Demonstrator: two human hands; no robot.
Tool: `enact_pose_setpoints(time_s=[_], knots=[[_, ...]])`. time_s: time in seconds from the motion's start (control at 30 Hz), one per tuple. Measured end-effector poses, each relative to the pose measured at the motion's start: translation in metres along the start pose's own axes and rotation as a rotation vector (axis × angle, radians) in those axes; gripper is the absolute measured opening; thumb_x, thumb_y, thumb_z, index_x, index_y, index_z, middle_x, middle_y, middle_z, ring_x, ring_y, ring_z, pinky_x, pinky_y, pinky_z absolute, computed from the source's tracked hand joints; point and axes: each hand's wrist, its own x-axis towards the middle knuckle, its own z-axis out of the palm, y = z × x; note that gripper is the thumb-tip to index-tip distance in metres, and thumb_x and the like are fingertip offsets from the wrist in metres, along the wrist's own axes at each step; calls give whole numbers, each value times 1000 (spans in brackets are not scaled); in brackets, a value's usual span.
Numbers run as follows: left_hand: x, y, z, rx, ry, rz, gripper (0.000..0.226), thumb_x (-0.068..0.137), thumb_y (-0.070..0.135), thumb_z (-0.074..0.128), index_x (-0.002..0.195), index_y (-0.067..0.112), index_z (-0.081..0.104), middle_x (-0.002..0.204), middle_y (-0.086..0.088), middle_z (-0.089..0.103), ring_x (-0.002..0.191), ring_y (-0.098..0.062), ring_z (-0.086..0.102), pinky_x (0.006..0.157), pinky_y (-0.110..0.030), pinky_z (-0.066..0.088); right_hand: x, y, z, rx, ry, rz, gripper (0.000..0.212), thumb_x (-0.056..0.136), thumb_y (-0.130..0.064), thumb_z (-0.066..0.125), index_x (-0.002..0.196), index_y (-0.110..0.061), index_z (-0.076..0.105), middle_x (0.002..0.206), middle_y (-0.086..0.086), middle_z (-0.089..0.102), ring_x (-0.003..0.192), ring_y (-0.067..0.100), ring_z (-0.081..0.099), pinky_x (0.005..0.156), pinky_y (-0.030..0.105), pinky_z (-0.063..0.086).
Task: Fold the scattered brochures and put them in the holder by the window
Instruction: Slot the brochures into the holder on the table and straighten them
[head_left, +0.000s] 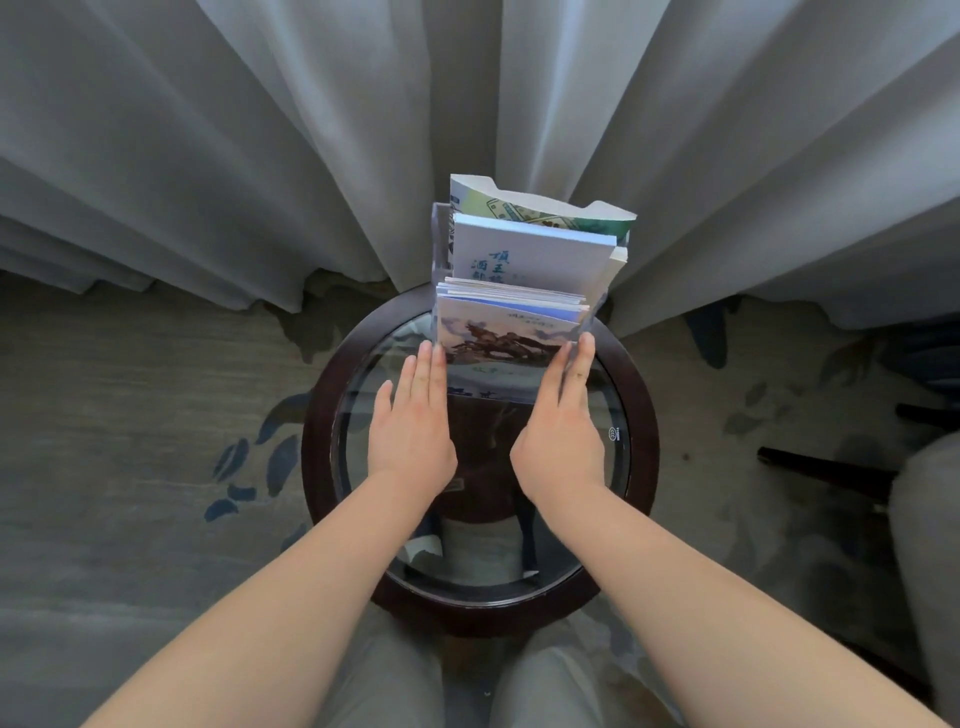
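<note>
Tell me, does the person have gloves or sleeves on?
No. The left hand and right hand wear no gloves, rings or watch. The left arm and right arm are bare too, with no sleeve in view. Grey trousers show below.

Holder: clear acrylic tiered holder (441, 244), upright at the far edge of the round glass-topped table (643, 415).
Front tier: stack of folded brochures with a blue-brown painted cover (506, 338), upright.
Middle tier: white booklets with teal characters (530, 260).
Rear tier: green-and-white leaflet (540, 210), top edge curved.
</note>
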Motion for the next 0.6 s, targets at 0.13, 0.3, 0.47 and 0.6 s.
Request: enact_pose_setpoints(time_s=[0.13,0.3,0.47,0.6], knots=[[-1,1,-1,-12,-5,11,106,96,25,61,158,6,-23,170,-12,-18,159,-24,-2,129,-41,13,2,-2,-3,0,2,13,105,88,-9,58,157,-5,-21,160,11,-40,152,28,26,79,28,55],[-5,4,-3,-53,-16,11,106,95,29,59,158,4,-23,171,-13,-15,159,-24,0,128,-41,15,-2,11,3,45,70,-32,95,99,-14,47,155,-11,-29,161,2,-39,128,31,55,56,24,34],[-9,4,1,-104,-28,0,107,94,26,60,157,7,-25,171,-12,-16,160,-23,0,128,-41,16,-4,20,8,-12,102,-79,82,105,-23,43,160,-14,-17,165,0,-33,129,27,55,54,16,32],[-9,7,4,-131,-21,-17,108,94,22,61,156,8,-26,171,-11,-18,159,-22,0,129,-40,14,-1,15,6,-9,134,-92,77,106,-26,39,162,-13,-12,168,6,-24,142,28,43,66,20,46]])
